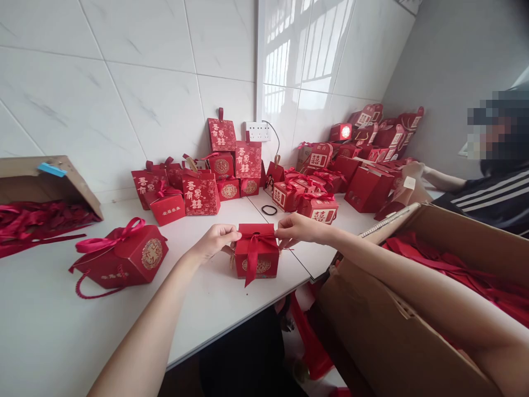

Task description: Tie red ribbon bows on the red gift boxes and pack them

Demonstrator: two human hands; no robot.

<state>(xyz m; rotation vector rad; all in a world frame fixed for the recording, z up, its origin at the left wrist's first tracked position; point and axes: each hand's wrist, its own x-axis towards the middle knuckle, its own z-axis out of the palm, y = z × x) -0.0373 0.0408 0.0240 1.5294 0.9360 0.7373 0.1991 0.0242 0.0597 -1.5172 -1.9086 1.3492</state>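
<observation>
A small red gift box (268, 269) with a gold round print stands upright on the white table in front of me. A red ribbon (252, 258) passes over its front, with one tail hanging down. My left hand (215, 242) pinches the box's upper left corner between thumb and fingers. On the opposite side, my right hand (301, 229) is closed on the upper right corner. Some of the fingertips are hidden behind the box. To the left sits a larger red box (136, 262) with a bow on top and a twisted cord handle.
Red boxes (201, 193) stack against the tiled wall, and more boxes (318, 209) pile at right. Open cartons of red ribbon stand at left (82, 184) and right (367, 309). A black ring (269, 210) lies behind my box. Another person's arm (444, 179) reaches in at right.
</observation>
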